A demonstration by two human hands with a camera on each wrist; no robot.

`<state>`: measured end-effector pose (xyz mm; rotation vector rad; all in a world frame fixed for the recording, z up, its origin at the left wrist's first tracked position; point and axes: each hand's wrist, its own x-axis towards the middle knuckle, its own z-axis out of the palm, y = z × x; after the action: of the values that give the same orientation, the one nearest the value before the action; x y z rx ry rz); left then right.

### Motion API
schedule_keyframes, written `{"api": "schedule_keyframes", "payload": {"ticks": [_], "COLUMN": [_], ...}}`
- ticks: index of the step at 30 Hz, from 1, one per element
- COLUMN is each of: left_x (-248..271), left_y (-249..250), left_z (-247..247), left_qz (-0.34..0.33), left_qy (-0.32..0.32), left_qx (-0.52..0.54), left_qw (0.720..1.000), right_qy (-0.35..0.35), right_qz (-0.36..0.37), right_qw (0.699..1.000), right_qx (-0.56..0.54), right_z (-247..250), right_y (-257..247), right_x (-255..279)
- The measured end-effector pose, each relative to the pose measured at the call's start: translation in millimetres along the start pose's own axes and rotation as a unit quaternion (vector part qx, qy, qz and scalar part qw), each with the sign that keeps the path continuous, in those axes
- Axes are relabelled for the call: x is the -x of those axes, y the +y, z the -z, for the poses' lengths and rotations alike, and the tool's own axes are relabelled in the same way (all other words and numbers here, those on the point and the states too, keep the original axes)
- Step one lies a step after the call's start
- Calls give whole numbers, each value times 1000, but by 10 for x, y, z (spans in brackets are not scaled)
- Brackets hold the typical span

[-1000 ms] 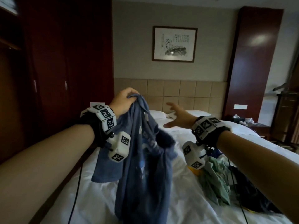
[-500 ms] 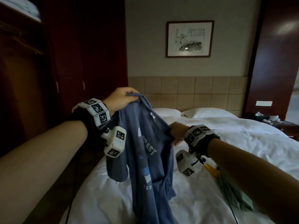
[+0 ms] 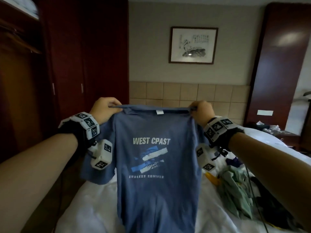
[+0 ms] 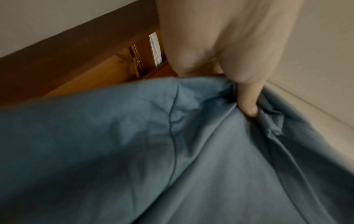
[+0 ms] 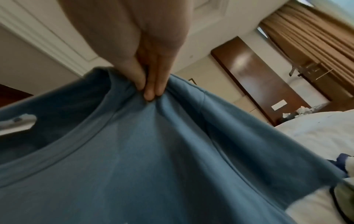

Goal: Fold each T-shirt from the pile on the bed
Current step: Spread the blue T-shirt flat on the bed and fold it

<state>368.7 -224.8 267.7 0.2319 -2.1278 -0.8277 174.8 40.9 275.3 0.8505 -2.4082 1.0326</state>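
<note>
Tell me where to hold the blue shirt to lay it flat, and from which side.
Grip the blue shirt at both shoulder seams, from above, as the left hand and right hand do now. Pinched there, it hangs open with the print facing you.

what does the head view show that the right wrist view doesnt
Only the head view shows the left hand, the shirt's front print, the framed picture on the wall and the pile of clothes on the bed. Only the right wrist view shows the brown curtain and the fingertips pinching the fabric beside the collar. Both show the right hand holding the blue shirt up by its shoulder over the white bed.
</note>
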Motion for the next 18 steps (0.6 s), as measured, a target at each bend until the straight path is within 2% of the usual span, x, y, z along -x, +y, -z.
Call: {"api": "schedule_keyframes", "payload": {"ticks": [4,7,11,15,18], "left_x": [-30,-47,-45,-28,37], "left_y": [-8,-13,75,148,232], "left_z": [-35,-133,-245,-138,-13], "left_qz": [-32,9,30,-33,-69], "left_qy": [12,21,71,108,101], "left_qx": [-39,-52,-59,-60,-51], "left_qw": [999,998,995,992,991], "right_qy": [27,43,110,181,213], "right_qz": [-90,-144,-117,-84,-60], "right_qw": [995,984,979,969,966], "right_qx": [-20,-98,-128,-142,-134], "right_z": [21,-34,-73,80,238], "right_y": [24,43,11,17,17], "right_x": [20,82,153,112,125]}}
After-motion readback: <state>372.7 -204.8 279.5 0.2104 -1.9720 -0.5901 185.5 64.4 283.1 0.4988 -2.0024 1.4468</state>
